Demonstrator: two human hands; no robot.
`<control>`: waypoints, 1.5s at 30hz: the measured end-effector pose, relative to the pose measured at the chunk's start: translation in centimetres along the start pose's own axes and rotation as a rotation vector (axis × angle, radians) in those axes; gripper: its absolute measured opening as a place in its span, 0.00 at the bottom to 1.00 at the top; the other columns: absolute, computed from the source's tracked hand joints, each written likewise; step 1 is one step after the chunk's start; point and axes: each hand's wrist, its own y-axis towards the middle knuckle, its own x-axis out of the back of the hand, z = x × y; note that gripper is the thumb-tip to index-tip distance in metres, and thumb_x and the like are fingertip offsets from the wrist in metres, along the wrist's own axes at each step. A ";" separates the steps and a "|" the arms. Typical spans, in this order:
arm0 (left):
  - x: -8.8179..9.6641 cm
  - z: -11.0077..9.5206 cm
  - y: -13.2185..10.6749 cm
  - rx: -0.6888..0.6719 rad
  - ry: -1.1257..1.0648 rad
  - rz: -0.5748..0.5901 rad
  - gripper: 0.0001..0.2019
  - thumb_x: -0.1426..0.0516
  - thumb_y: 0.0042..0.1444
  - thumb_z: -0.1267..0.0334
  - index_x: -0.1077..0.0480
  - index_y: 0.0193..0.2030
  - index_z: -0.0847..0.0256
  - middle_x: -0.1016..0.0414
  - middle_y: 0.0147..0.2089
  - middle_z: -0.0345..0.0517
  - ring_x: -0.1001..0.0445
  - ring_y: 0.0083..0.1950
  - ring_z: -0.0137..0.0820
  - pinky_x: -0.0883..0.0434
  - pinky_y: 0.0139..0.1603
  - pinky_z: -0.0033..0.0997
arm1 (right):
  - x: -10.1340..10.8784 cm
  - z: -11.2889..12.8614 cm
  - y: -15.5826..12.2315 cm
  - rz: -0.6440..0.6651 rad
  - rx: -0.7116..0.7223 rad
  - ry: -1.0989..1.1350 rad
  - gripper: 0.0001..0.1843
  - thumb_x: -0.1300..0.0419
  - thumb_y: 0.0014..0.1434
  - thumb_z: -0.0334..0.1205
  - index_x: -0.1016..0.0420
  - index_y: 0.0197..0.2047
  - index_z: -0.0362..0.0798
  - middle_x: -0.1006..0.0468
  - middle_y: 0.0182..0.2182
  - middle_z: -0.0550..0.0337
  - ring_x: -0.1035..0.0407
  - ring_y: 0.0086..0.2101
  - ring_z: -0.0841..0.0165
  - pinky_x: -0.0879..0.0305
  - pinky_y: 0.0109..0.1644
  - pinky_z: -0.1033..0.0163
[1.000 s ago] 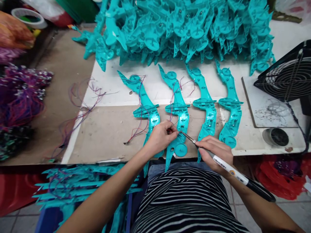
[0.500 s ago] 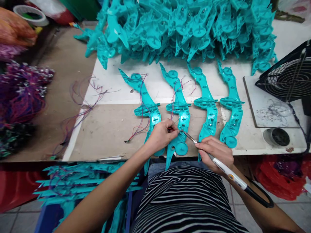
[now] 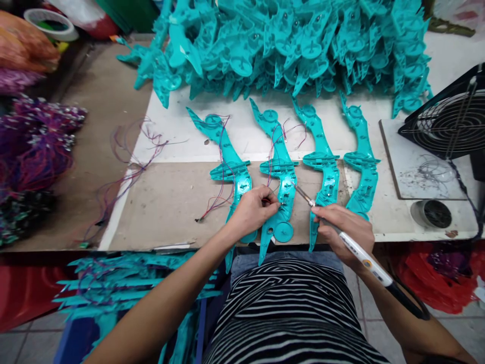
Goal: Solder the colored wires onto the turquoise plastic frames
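Note:
My left hand (image 3: 253,211) is closed in a pinch over the second teal plastic bow-shaped part (image 3: 287,188) from the left. A thin wire, mostly hidden by the fingers, is at its fingertips; red and purple wires (image 3: 271,151) run down the part toward them. In my right hand (image 3: 346,230) is a white soldering iron (image 3: 366,263) with a black cord end. Its metal tip sits at the right edge of that part, apart from my left fingertips. To the left lies another teal part (image 3: 227,146) with wires along it; two more (image 3: 319,136) lie to the right.
A large heap of teal parts (image 3: 257,45) fills the back. Wire bundles (image 3: 36,146) lie at left. At right are a fan (image 3: 449,116), a board (image 3: 407,177) with wire scraps and a small round tin (image 3: 432,215). More teal parts (image 3: 144,283) are stacked below the table edge.
My right hand has drawn the soldering iron right, its tip moving up and away from my left fingertips. My left hand stays pinched in the same place.

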 end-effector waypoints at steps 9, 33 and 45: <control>-0.1 0.2 0.0 -0.050 0.002 -0.010 0.03 0.43 0.47 0.71 0.33 0.25 0.62 0.32 0.26 0.37 0.34 0.29 0.26 0.36 0.32 0.27 | -4.3 -2.1 5.8 0.110 -0.109 0.048 0.20 0.38 0.61 0.32 0.29 0.57 0.52 0.18 0.43 0.59 0.25 0.44 0.66 0.26 0.51 0.57; -0.5 -1.2 0.8 0.053 -0.163 -0.040 0.06 0.41 0.53 0.65 0.28 0.27 0.62 0.28 0.25 0.37 0.34 0.27 0.25 0.35 0.29 0.25 | -3.7 -2.4 4.3 0.035 -0.102 -0.024 0.13 0.41 0.65 0.38 0.24 0.52 0.50 0.17 0.40 0.57 0.24 0.41 0.67 0.26 0.48 0.60; -0.8 -1.7 1.9 0.011 0.152 -0.093 0.04 0.39 0.49 0.71 0.27 0.25 0.63 0.26 0.25 0.38 0.30 0.29 0.27 0.36 0.32 0.27 | -0.2 -1.1 -0.2 -0.007 0.057 -0.032 0.10 0.40 0.59 0.27 0.22 0.42 0.47 0.23 0.28 0.58 0.28 0.32 0.67 0.29 0.37 0.59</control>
